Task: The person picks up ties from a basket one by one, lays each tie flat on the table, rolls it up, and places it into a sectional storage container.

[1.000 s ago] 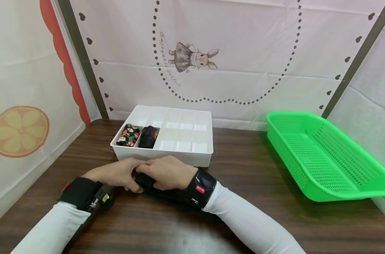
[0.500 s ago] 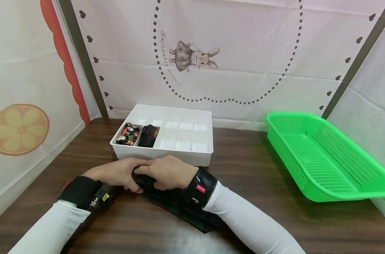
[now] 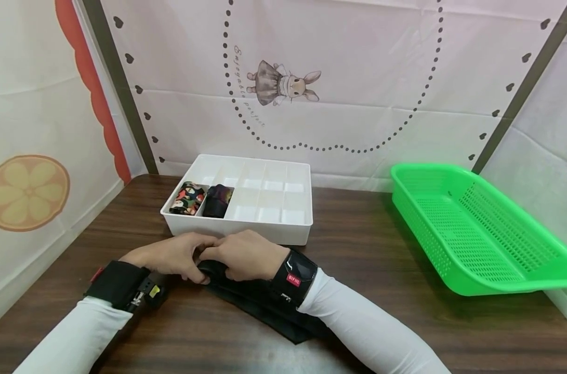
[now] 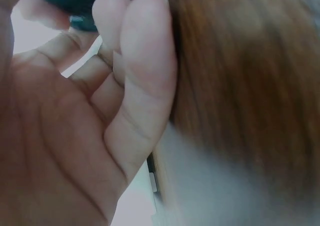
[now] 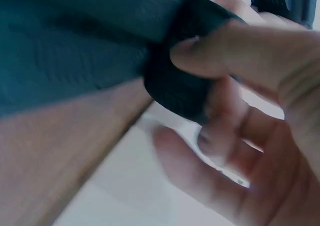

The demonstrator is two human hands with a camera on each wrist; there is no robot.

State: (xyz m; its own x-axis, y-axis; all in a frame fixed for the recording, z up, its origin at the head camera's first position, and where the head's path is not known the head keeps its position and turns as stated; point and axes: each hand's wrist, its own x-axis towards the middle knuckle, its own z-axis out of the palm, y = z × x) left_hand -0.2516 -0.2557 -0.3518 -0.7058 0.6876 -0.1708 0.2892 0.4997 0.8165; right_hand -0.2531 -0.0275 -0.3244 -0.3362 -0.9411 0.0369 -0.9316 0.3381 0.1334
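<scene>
I see a black cloth lying flat on the near middle of the brown table, its left end wound into a tight roll while the unrolled part stretches away to the right and toward me, ending in a corner. In the right wrist view the roll shows as a dark, rounded bundle with the dark teal-black sheet spreading out from it. The roll sits just near of the white divided box.

Matt dark cloth on a glossy wood-grain table; smooth white plastic organiser; perforated green plastic basket at three o'clock
</scene>
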